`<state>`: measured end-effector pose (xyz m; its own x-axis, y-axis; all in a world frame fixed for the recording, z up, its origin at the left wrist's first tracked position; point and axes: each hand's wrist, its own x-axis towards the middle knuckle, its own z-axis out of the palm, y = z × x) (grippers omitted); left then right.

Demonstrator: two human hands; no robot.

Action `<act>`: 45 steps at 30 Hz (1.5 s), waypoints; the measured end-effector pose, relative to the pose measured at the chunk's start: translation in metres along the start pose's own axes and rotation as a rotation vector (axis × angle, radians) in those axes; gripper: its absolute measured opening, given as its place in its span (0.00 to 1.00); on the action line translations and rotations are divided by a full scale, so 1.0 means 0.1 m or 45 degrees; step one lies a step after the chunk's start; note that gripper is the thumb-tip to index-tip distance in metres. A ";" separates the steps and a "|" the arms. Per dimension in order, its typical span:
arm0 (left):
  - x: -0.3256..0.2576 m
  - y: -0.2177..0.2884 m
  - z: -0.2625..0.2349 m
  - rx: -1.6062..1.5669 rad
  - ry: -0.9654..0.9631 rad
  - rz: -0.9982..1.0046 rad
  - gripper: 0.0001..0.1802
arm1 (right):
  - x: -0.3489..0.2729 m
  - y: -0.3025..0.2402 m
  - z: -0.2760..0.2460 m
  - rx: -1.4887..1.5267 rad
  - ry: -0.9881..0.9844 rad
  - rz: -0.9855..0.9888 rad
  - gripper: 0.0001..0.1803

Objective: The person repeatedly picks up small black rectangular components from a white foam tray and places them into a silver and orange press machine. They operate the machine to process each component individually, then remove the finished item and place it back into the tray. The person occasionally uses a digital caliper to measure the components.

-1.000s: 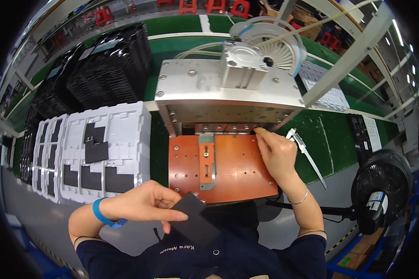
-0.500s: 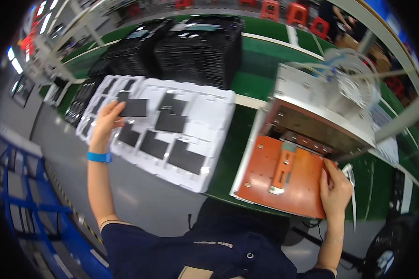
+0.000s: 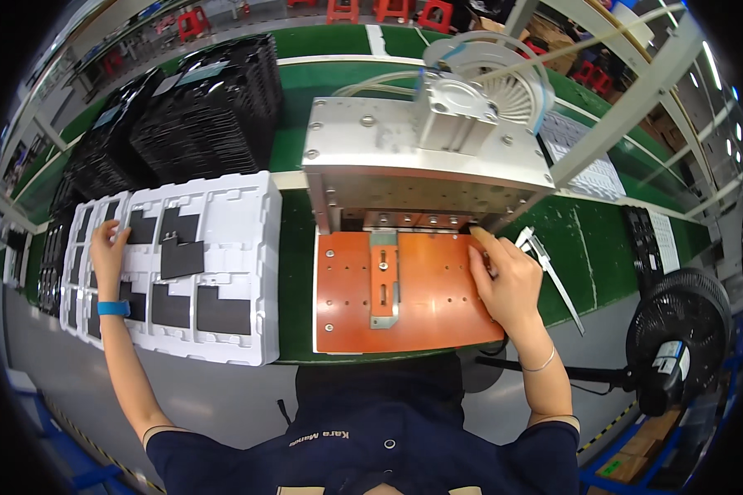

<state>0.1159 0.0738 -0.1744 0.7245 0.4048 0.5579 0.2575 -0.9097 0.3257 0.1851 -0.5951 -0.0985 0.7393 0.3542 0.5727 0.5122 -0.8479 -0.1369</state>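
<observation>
My left hand (image 3: 107,252), with a blue band at the wrist, is over the white tray (image 3: 266,247). Its thumb and forefinger are apart, close to the left edge of a black L-shaped sheet (image 3: 141,229) in a pocket. Whether they touch it is hard to see. Another black sheet (image 3: 182,261) lies across a similar one, overlapping it. At the right, my right hand (image 3: 510,276) grips the right edge of an orange plate (image 3: 429,289) near its far corner. A metal-edged orange strip (image 3: 383,280) is fixed on that plate, which sits before the metal press (image 3: 429,190).
Tall stacks of black trays (image 3: 210,107) stand behind the white tray. A caliper-like tool (image 3: 553,276) lies right of the plate on the green table (image 3: 295,280). Further right is a black fan (image 3: 677,330). A clear reel (image 3: 504,78) and a metal post (image 3: 627,107) rise behind the press.
The view has swung right, bringing the press toward the middle. My left hand stays by the black sheet at the tray's left part. My right hand is nearer the plate's far corner.
</observation>
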 end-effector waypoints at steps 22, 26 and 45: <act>-0.49 1.86 -0.46 -0.328 -0.715 0.553 0.30 | -0.06 -0.09 0.02 0.096 0.148 0.024 0.11; -0.61 1.80 -0.47 -0.214 -0.568 0.596 0.27 | 0.02 -0.05 0.06 0.079 0.311 -0.219 0.04; -1.01 4.48 -0.41 -0.727 -0.638 1.456 0.31 | -0.15 -0.10 -0.36 0.376 0.268 0.091 0.12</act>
<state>0.1319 -0.3705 -0.0534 0.5359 -0.7254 0.4320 -0.8419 -0.4975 0.2090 0.1528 -0.6060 -0.0764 0.6874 0.1829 0.7028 0.5891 -0.7065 -0.3923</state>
